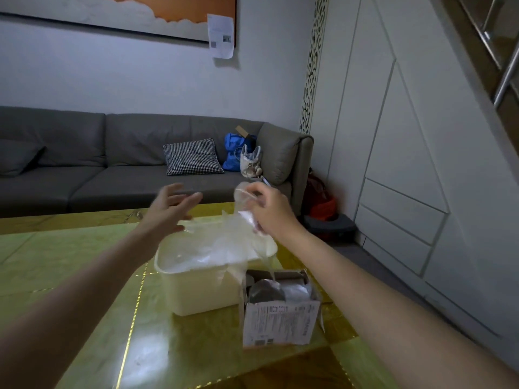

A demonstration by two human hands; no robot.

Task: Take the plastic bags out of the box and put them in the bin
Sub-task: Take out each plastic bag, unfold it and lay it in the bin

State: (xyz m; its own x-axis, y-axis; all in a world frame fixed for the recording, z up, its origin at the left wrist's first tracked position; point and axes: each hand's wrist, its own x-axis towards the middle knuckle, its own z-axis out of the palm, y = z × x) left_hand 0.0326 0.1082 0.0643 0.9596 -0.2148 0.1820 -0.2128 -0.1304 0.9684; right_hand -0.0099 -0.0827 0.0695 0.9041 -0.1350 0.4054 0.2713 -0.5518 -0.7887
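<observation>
A: Head view, item one?

B: Glossy yellow-green worktop with gold seams [84, 265]. On it, a cream rectangular plastic bin [196, 287], open at the top, and just to its right a small white printed cardboard box [278, 321], flaps open, close beside the bin.

A: Contents?

B: Box: crumpled clear plastic bags [292, 290] and some dark material I cannot identify. Bin: more pale, filmy plastic lying across its opening.

A: Hands?

B: Right hand [269, 209], above the bin's far right corner, fingers curled, pinching a clear plastic bag [244, 217]. The bag hangs from the hand and drapes down over the bin's rim, with a thin strand trailing towards the box. Left hand [171, 206], above the bin's far left corner, fingers spread and straight, holding nothing; slightly blurred. It is near the edge of the draped plastic, but whether it touches it I cannot tell.

A: Background?

B: Long grey sofa [112, 153] against the wall. On it, a black-and-white checked cushion [192, 157], a blue bag [234, 153] and a pale small bag [251, 161]. Orange-and-white framed picture [118, 15] above, with a paper sheet [221, 35] stuck at its corner. White panelled cabinets [407, 164] to the right, and a red item [323, 203] on the floor beside the sofa's end.
</observation>
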